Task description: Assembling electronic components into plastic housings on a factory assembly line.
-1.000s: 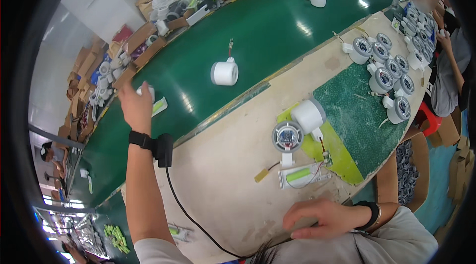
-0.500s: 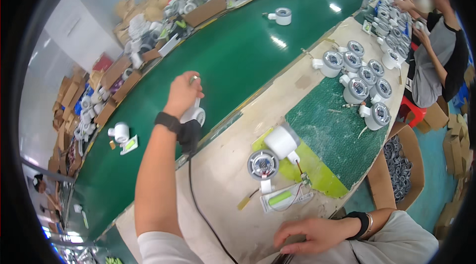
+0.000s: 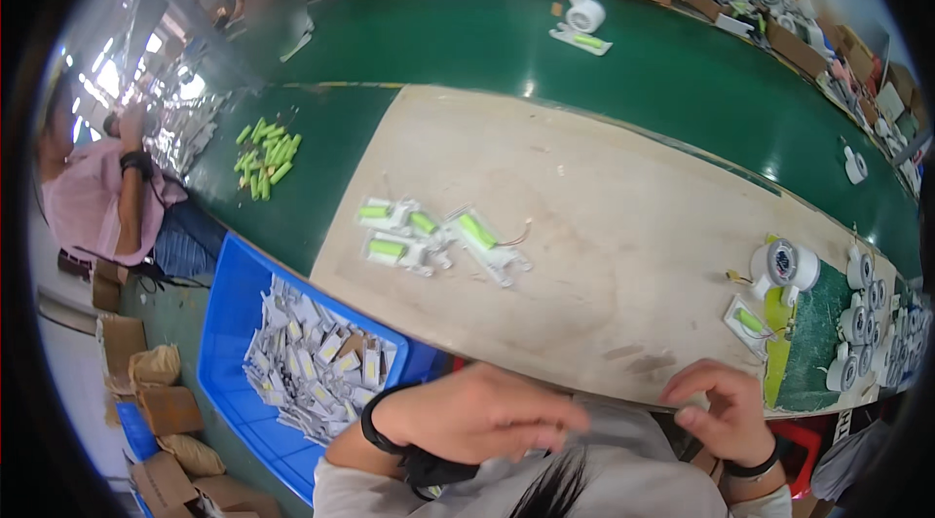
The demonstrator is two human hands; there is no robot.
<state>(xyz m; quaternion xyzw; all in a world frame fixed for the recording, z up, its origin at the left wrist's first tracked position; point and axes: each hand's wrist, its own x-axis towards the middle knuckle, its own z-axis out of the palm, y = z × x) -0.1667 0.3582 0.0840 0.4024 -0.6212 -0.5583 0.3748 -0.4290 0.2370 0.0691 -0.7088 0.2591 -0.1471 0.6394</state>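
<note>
Below the near edge of a pale desk [image 3: 584,206], the left hand [image 3: 477,413] hovers well apart from the right hand [image 3: 723,411]. A second ago the left hand was stretched out over a long green belt [image 3: 438,41]; now it is drawn back close to the wearer, and the view has swung leftward. Its fingers are loosely extended and blurred; no object shows, but the palm is hidden, so whether it is empty cannot be told. The right hand is curled in the air, thumb and fingers parted, with nothing visible between them. With both hands back from the belt, the parts on the desk appear untouched for now.

Nearest the right hand is a wired white tray [image 3: 748,320] with a green cell, just beyond which sit two round white units [image 3: 803,268]. Farther left on the desk, four more trays [image 3: 477,231] with green cells lie bunched, one trailing a loose wire.

Beside the left forearm stands a blue bin [image 3: 234,284] of small white parts, its near side partly hidden by that arm. Loose green cells [image 3: 268,160] lie heaped near a person in a pink top [image 3: 112,192]. More round units [image 3: 862,323] crowd the far right.
</note>
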